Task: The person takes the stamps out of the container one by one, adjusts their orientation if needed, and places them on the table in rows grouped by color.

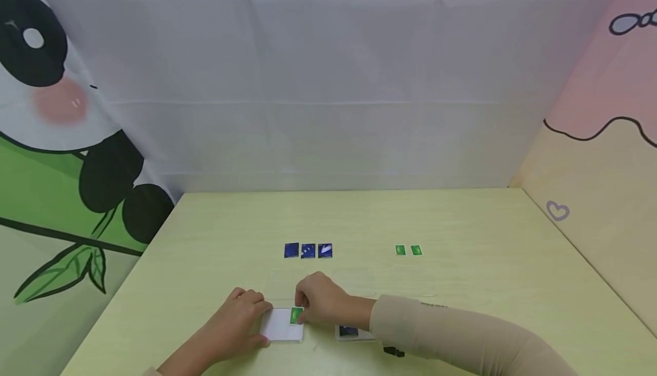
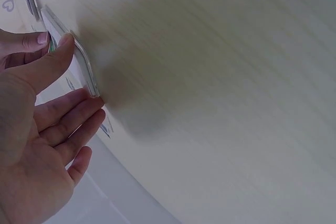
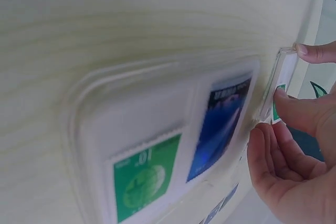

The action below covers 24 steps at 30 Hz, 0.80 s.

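My left hand [image 1: 231, 324] holds a flat clear case with a white card [image 1: 277, 330] by its left side, the thumb at the near corner and fingers at the far one. My right hand [image 1: 324, 302] pinches a small green stamp [image 1: 296, 315] at the card's far right corner. In the right wrist view the same green stamp [image 3: 278, 106] shows between thumb and fingers, against the white card. Under the right forearm lies a second case [image 3: 157, 106], holding a green stamp [image 3: 147, 177] and a dark blue stamp [image 3: 220, 124] on white; the forearm hides part of it in the head view.
Three dark blue stamps [image 1: 308, 250] lie in a row beyond the hands. Two green stamps [image 1: 400, 250] lie farther right. Faint clear flat pieces [image 1: 284, 284] rest between the stamps and hands. A small black object [image 1: 394, 352] shows beneath the right sleeve. A white cloth [image 1: 328, 79] hangs behind the table.
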### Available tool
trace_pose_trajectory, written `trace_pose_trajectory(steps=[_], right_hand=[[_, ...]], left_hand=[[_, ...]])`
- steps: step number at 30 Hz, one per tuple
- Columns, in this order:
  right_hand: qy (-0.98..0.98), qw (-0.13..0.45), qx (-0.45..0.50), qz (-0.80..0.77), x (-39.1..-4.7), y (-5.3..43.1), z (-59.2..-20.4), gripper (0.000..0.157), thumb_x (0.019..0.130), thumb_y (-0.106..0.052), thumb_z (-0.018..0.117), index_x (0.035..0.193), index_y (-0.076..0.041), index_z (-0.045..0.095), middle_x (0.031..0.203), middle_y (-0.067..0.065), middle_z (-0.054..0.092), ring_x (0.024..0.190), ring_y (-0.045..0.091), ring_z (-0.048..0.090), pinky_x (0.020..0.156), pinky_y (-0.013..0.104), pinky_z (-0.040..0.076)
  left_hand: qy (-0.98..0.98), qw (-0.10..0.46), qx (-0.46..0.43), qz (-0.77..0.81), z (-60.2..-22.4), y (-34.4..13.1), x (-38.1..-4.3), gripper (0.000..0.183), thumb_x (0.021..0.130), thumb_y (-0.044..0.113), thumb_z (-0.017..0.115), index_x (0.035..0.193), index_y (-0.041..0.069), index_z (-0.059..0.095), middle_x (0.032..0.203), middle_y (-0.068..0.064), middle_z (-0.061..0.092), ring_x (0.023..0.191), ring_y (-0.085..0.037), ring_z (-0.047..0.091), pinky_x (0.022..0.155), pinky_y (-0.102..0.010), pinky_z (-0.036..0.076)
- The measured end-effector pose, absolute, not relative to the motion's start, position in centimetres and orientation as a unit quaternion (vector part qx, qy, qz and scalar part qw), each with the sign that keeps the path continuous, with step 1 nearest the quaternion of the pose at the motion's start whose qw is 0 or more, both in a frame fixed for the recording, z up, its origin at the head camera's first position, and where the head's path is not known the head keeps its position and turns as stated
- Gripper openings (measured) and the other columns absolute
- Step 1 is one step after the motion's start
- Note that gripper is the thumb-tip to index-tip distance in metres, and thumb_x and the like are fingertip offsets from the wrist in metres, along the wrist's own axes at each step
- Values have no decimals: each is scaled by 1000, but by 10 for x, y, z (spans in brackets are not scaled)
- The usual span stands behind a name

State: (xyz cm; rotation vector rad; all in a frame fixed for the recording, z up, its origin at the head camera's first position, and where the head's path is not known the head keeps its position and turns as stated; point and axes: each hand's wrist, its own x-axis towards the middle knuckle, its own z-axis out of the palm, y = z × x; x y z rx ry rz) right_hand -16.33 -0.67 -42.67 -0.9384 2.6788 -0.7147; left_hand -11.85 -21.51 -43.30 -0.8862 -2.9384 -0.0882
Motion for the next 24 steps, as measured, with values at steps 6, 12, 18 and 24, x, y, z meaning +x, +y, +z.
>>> trace_pose_trajectory(steps=[6,12,18,24], right_hand=[[900,116,-312,-281,-164,-8,-427,16,72,-12,83,72,-12,67,64,-9,57,59,-3,46,57,11,43],[885,159,-288,-328,-166,-9,-426,11,74,-10,82,72,-10,70,64,-6,62,55,-2,50,55,13,45],[877,196,-261,-352,-170,-9,-426,9,74,-10,81,72,-9,72,62,-4,64,53,1,49,52,13,41],[865,242,-208,-387,-176,-9,-428,6,75,-9,80,74,-8,74,62,-2,66,54,6,53,52,16,41]], left_hand=[[-958,28,-284,-32,-433,-215,-119,50,64,40,85,101,10,71,92,4,66,86,-11,56,84,-36,41],[-960,13,-278,-34,-434,-214,-120,50,65,41,85,101,10,71,93,3,66,87,-12,55,85,-37,40],[-960,13,-278,-34,-433,-214,-120,50,66,41,84,102,9,70,93,2,66,88,-12,56,86,-38,40],[-959,22,-281,-34,-432,-214,-120,50,65,42,84,101,9,70,93,2,66,87,-12,55,86,-37,40]])
